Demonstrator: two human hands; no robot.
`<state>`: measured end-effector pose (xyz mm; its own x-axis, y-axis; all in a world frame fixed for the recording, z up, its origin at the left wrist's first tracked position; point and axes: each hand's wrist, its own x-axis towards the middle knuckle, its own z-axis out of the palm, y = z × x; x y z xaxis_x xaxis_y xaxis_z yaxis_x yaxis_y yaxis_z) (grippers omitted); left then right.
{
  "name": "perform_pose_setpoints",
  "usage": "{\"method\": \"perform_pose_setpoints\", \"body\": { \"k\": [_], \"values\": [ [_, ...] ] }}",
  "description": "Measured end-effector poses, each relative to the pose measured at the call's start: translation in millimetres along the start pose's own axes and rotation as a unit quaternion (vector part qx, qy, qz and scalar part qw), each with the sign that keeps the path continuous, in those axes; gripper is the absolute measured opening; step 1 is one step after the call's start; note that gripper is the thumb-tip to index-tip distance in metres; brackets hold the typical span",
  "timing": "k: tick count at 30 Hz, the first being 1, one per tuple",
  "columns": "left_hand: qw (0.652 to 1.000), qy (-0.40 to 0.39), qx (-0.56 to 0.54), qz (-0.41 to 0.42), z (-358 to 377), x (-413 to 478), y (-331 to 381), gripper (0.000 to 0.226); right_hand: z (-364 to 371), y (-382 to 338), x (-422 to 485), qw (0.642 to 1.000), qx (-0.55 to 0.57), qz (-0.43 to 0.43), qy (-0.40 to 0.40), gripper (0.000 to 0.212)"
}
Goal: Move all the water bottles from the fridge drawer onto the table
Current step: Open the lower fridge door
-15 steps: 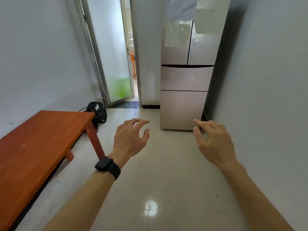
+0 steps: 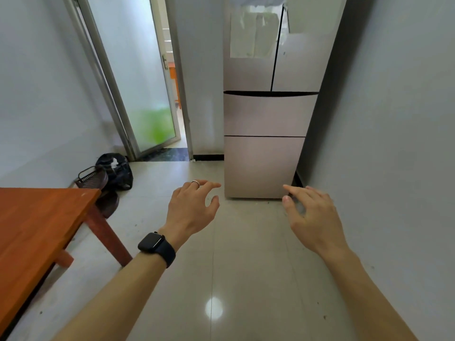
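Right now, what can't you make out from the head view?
Head view:
Water bottles: none visible; closed fridge drawers hide any contents.
Table: cut off by the left edge.
Fridge top: cut by the top edge, partly blurred.
Dark bag: contents too small to tell.

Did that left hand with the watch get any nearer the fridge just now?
Yes. The left hand has moved forward, toward the fridge: the floor gap between it and the fridge's lower left corner is narrower than before.
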<state>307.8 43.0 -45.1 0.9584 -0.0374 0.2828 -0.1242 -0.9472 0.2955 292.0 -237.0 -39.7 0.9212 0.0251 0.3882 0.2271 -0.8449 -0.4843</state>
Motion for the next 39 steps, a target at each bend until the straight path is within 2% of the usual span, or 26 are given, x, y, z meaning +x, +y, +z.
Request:
{"method": "perform_pose_setpoints", "body": {
  "k": [5, 8, 21, 29, 32, 36, 39],
  "values": [
    [1.000, -0.014, 0.005, 0.000, 47, 115, -11, 0.039, 50, 38, 109, 0.999, 0.007, -0.004, -0.038, 0.045],
    [1.000, -0.011, -0.004, -0.015, 65, 190, -16, 0.039, 72, 62, 185, 0.998, -0.001, -0.013, -0.057, 0.041],
    [1.000, 0.000, 0.019, -0.023, 128, 478, -61, 0.039, 162, 112, 488, 0.997, -0.020, -0.028, -0.071, 0.045],
    [0.994, -0.035, -0.086, -0.052, 183, 660, -138, 0.040, 255, 113, 673, 0.998, -0.025, -0.017, -0.048, 0.054],
    [0.981, -0.067, -0.162, -0.081, 196, 729, -161, 0.051, 283, 107, 743, 0.999, -0.039, -0.001, -0.027, 0.058],
    [0.967, -0.098, -0.205, -0.114, 217, 805, -179, 0.072, 316, 97, 824, 0.994, -0.096, 0.000, 0.054, 0.071],
    [0.942, -0.107, -0.280, -0.149, 237, 848, -181, 0.084, 340, 99, 870, 0.989, -0.129, 0.003, 0.072, 0.077]
  ]
}}
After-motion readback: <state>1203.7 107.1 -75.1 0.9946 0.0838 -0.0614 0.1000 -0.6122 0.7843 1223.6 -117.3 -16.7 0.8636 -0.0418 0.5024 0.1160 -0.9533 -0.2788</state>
